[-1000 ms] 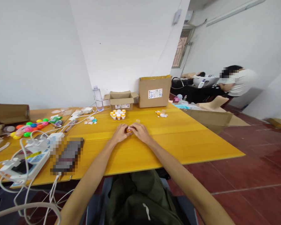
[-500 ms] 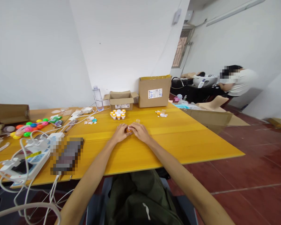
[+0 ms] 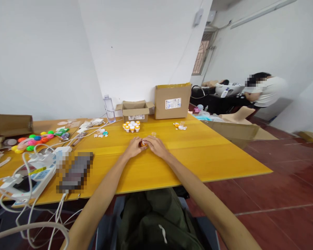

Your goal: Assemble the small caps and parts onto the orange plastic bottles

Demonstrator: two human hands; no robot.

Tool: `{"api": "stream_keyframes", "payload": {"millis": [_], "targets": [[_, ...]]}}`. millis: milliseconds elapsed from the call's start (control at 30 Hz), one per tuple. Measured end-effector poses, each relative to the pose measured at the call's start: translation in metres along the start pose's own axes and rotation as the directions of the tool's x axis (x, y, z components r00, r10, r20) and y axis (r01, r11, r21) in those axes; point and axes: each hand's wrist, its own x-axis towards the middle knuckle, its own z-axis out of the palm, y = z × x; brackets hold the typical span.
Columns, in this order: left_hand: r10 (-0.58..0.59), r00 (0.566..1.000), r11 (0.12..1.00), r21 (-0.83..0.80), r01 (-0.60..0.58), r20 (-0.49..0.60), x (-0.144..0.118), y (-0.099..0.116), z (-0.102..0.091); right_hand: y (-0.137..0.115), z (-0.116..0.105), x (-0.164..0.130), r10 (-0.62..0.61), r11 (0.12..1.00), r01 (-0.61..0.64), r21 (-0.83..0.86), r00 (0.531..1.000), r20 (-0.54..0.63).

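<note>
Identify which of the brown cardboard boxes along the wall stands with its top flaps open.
The low brown cardboard box, left of the taller closed brown cardboard box: its flaps splay outward.

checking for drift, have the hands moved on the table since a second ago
No. Both the left hand and right hand sit just in front of the cluster of orange-capped vials, same gap as before.
</note>
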Motion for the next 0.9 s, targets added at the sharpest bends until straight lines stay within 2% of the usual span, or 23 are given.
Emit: {"api": "stream_keyframes", "payload": {"millis": [233,533,900], "targets": [[0.002,1.000,1.000,-0.020,-0.002,0.001,-0.0001,0.0009,-0.0006,-0.0012,0.0002,-0.0001,0.028,0.998,-0.027,0.048,0.999,-0.017],[0.010,1.000,1.000,-0.022,-0.010,-0.007,0.0006,0.0000,0.0005,-0.0040,-0.0006,0.0007,0.049,0.998,-0.046,0.045,0.997,-0.055],[0.025,1.000,1.000,0.004,-0.025,-0.012,0.0007,-0.0011,0.0013,-0.0055,-0.0001,0.0009,0.095,0.995,-0.095,0.004,0.994,-0.048]]}}
